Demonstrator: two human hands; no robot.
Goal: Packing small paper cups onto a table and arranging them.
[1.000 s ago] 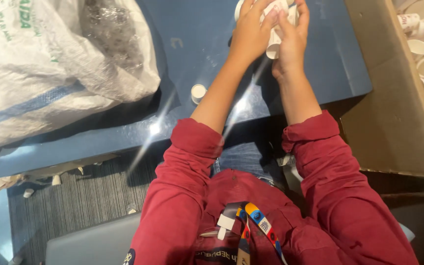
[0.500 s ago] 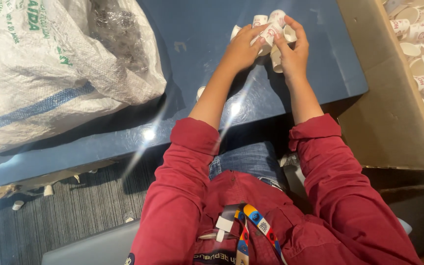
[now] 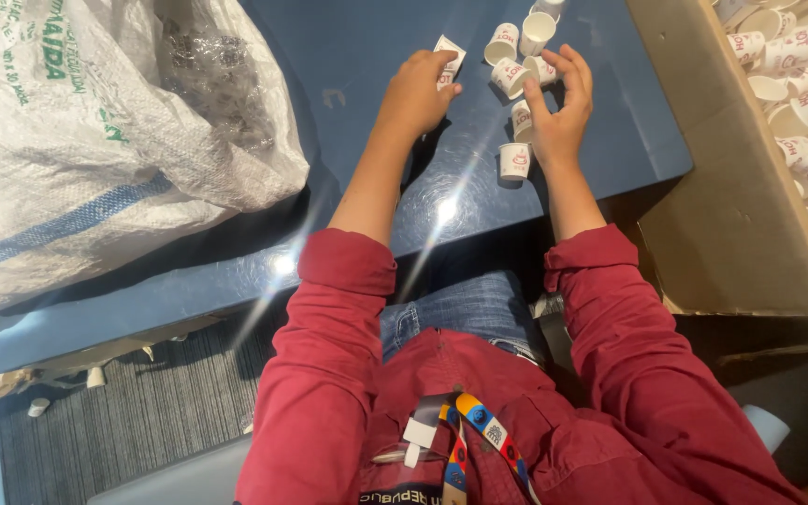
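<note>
- Both hands have parted since half a second ago; small paper cups (image 3: 514,73) now lie scattered on the blue bench (image 3: 367,56).
- Left hand (image 3: 418,93) grips a flattened cup (image 3: 449,58).
- Right hand (image 3: 561,108) is open, fingers spread over the cups.

You sit at a glossy blue table (image 3: 367,37) with glare spots; grey ribbed carpet (image 3: 123,430) lies at seven o'clock below it.

The left hand (image 3: 415,92) is gripping a flattened white paper cup (image 3: 448,58) on the blue worktop (image 3: 367,56). The right hand (image 3: 561,108) is curling open-fingered beside a cluster of small paper cups (image 3: 516,70). A woven sack (image 3: 86,140) is lying at left, a cardboard box (image 3: 731,206) of cups at right.
</note>
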